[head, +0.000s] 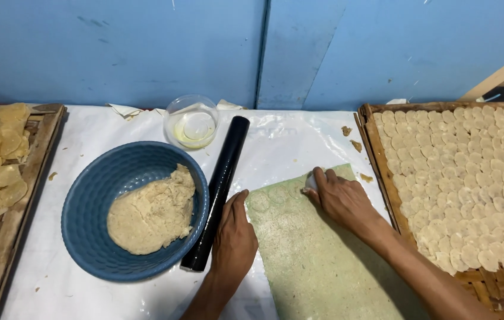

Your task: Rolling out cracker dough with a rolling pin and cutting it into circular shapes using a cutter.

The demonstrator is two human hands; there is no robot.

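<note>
Dough sheet (pixel 323 261) — thin, pale green-tinged and rolled flat — is spread on the white-covered table (pixel 86 296), running from the table's middle toward its near edge. Several round outlines are already pressed into the sheet's far-left corner, while the long stretch toward the near edge is as yet unmarked, so by the look of it only a small share of this sheet has been cut. A small whitish round cutter (pixel 310 181) is gripped under the fingers of the right hand (pixel 342 200) and pressed down at the sheet's far edge. The left hand (pixel 235 237) is laid flat, fingers together, on the sheet's left edge, holding nothing and steadying the dough.

Just beside that hand a black rolling pin (pixel 217 191) lies at a slant, touching the rim of a blue bowl (pixel 89 204) in which a large lump of unrolled dough (pixel 152 214) is left — a good deal more remains to be rolled and cut. A small glass bowl (pixel 191 121) with a little yellowish liquid stands at the table's far edge.

At the right edge a woven tray (pixel 382 172) is almost filled with cut discs (pixel 471 178); at the left edge a wooden tray (pixel 29 178) carries larger, irregular yellowish pieces.
</note>
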